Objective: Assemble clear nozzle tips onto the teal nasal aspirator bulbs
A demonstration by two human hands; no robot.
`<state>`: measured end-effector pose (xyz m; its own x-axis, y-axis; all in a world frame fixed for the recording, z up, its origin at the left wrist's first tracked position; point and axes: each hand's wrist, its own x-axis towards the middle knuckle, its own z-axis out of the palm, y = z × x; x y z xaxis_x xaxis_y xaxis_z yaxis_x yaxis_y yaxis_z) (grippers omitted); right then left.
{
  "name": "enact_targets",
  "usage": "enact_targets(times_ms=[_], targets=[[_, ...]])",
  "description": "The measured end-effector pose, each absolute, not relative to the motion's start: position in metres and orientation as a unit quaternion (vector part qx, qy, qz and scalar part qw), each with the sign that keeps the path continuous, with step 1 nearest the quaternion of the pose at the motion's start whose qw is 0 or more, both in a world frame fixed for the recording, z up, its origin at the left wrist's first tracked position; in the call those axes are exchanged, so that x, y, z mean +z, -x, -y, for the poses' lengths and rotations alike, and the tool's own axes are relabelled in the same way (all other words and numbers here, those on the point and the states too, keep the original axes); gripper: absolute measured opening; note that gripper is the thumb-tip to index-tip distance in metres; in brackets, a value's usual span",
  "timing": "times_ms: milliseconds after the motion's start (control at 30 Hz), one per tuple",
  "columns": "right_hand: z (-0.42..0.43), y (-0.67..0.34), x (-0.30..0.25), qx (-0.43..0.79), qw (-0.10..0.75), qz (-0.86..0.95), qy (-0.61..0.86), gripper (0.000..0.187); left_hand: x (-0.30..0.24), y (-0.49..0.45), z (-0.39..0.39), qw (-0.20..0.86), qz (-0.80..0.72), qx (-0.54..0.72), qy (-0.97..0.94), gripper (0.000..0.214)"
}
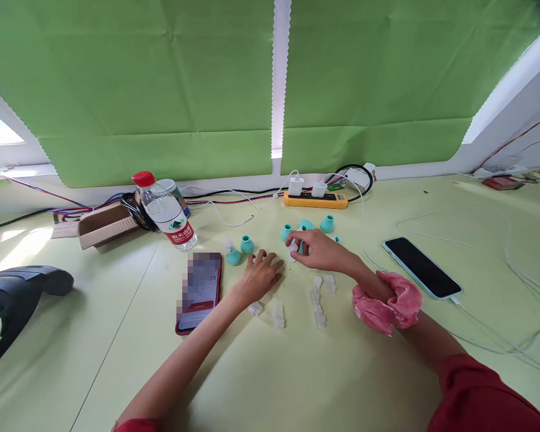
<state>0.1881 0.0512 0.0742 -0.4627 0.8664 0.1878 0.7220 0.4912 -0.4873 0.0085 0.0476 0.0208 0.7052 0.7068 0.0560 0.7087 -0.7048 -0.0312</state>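
Observation:
My left hand [261,276] rests palm down on the table, its fingers spread and bent toward some tiny clear rings. With its fingertips, my right hand [317,249] pinches a small white plastic piece [293,247]. Around that hand stand several turquoise bulb-shaped pieces, among them an open-necked turquoise bulb [327,224]; some are partly hidden behind the fingers. Left of my left hand are another open turquoise bulb [247,244] and a turquoise bulb with a white top [233,255]. Clear plastic parts [317,306] lie nearer to me, between my arms.
A red-cased phone [207,294] lies by my left forearm. Beyond it stand a water bottle [168,213] and a cardboard box [105,225]. An orange power strip [315,200] sits against the wall. On the right, a charging phone [423,267] trails white cables.

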Motion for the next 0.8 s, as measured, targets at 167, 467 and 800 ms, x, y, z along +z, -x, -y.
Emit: enact_targets(times_ms=[167, 467, 800], targets=[[-0.050, -0.190, 0.075, 0.211, 0.207, 0.838, 0.459, 0.011, 0.015, -0.015, -0.046, 0.006, 0.410, -0.012, 0.912, 0.021], [-0.048, -0.192, 0.081, 0.200, 0.132, 0.843, 0.482, 0.024, 0.015, -0.019, -0.043, -0.056, 0.447, -0.025, 0.892, 0.020], [-0.051, -0.194, 0.061, 0.168, -0.091, 0.865, 0.463, 0.025, 0.044, 0.001, -0.066, -0.179, 0.483, -0.162, 0.842, 0.023]])
